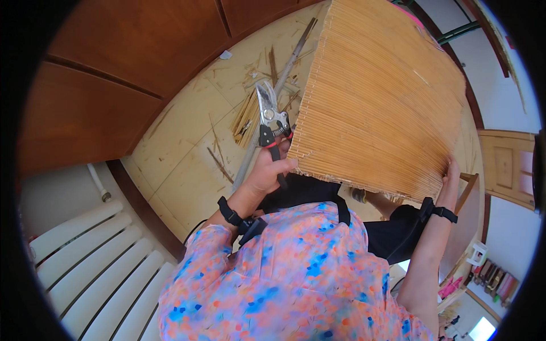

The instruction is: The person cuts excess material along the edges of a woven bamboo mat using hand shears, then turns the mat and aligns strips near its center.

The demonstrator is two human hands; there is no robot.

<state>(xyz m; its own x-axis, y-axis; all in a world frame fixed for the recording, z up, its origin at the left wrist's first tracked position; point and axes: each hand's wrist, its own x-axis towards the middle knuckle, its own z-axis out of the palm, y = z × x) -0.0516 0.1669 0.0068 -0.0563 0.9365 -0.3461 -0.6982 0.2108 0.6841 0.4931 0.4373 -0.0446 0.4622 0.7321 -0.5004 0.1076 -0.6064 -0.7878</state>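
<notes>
My left hand is closed around the pruning shears with black and red grips, blades pointing up, and its thumb lies at the left lower corner of a large mat of thin bamboo slats. The mat has stitched rows along its edge and fills the upper right of the view. My right hand grips the mat's right edge, its fingers partly hidden.
A cut bundle of slats, scattered splinters and a long grey pole lie on the tiled floor. Brown cabinets stand at upper left, a white radiator at lower left, and a wooden door at right.
</notes>
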